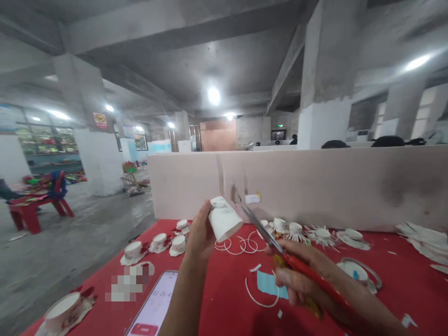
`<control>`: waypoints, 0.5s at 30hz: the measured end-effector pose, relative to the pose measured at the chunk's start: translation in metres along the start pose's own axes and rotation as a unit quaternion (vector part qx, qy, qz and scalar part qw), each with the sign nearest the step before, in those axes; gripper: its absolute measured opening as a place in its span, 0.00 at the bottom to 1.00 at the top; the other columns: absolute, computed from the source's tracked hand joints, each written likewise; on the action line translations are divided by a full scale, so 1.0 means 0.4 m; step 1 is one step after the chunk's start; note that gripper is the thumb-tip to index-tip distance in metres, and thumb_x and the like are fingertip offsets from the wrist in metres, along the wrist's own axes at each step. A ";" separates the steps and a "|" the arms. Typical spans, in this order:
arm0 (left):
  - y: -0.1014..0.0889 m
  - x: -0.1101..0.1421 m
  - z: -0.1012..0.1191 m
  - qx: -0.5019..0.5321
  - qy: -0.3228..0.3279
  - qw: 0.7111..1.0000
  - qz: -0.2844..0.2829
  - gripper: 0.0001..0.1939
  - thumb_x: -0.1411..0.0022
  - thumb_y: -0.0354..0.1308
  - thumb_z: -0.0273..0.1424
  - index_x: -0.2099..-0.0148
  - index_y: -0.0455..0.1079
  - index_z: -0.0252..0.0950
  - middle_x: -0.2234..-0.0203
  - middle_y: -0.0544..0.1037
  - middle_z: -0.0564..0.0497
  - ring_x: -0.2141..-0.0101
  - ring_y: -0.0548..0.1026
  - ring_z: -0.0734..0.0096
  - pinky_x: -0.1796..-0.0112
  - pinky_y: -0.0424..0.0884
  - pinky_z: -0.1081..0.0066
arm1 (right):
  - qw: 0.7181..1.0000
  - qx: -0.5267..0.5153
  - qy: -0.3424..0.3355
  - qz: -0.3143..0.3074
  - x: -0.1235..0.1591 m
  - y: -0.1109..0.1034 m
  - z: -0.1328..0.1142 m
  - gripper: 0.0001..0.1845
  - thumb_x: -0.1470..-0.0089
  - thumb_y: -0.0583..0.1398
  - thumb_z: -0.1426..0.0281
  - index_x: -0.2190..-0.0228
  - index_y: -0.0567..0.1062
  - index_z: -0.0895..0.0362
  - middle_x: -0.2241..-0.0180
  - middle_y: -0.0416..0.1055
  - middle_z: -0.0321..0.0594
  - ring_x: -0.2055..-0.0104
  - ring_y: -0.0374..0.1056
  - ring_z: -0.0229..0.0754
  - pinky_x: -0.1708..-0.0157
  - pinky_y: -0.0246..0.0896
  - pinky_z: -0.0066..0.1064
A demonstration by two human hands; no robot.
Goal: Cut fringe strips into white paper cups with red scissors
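Overhead lamps (214,95) lit, flaring to white; ceiling (168,70) dim grey. Daylight at left windows (47,138). Soft shadow on table (226,298) below right hand (297,270), which is slightly blurred. Pillars (96,158) lean, stretched toward frame edges. Far distance soft. Mosaic blocks (128,282) cover a patch beside the phone (153,301).

Your 2 hands, the left hand (201,233) and the right hand (313,256), are bare, and both show a thumb side with rounded outlines. Your left forearm (185,294) is bare down to the lower edge of view, broadening from a narrower wrist. Your right forearm (367,298) is likewise bare to that edge, smooth in outline; finger detail on the right is blurred.
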State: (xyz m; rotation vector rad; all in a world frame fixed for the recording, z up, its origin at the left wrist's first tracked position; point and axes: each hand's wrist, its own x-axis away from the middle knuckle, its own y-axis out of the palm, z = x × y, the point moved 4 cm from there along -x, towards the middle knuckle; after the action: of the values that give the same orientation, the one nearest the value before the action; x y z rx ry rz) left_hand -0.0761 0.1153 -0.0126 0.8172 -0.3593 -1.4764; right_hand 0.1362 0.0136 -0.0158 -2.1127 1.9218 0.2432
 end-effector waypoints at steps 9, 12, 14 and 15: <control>-0.004 0.011 0.040 0.047 0.070 0.994 0.076 0.20 0.47 0.59 0.43 0.59 0.71 0.31 0.69 0.79 0.47 0.64 0.76 0.67 0.61 0.71 0.72 | 0.996 0.070 -0.034 -0.032 0.025 0.035 0.022 0.19 0.60 0.66 0.65 0.61 0.76 0.40 0.67 0.76 0.40 0.71 0.71 0.45 0.76 0.63 0.32; 0.003 0.020 0.042 0.042 0.082 0.994 0.056 0.22 0.48 0.59 0.45 0.59 0.71 0.31 0.69 0.78 0.47 0.65 0.76 0.66 0.62 0.72 0.70 | 0.998 0.039 -0.031 -0.047 0.026 0.046 0.028 0.19 0.59 0.66 0.65 0.61 0.76 0.39 0.65 0.76 0.40 0.65 0.72 0.49 0.73 0.65 0.33; 0.005 0.024 0.041 0.036 0.088 0.994 0.053 0.22 0.48 0.59 0.44 0.59 0.71 0.30 0.69 0.78 0.47 0.66 0.76 0.67 0.62 0.71 0.71 | 0.998 0.040 -0.021 -0.049 0.030 0.050 0.030 0.19 0.58 0.66 0.66 0.60 0.76 0.39 0.66 0.76 0.40 0.64 0.72 0.49 0.72 0.65 0.34; 0.006 0.026 0.041 0.030 0.091 0.994 0.049 0.22 0.48 0.59 0.44 0.59 0.71 0.30 0.70 0.78 0.47 0.66 0.76 0.67 0.62 0.71 0.71 | 0.998 0.037 -0.017 -0.050 0.033 0.052 0.032 0.20 0.58 0.66 0.67 0.60 0.75 0.39 0.66 0.76 0.39 0.64 0.72 0.49 0.72 0.65 0.34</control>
State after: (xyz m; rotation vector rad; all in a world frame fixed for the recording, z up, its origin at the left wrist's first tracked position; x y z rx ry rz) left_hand -0.0844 0.1008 -0.0024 0.9611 -0.3044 -1.2942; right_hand 0.1176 0.0034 -0.0338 -2.1341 1.7729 0.1836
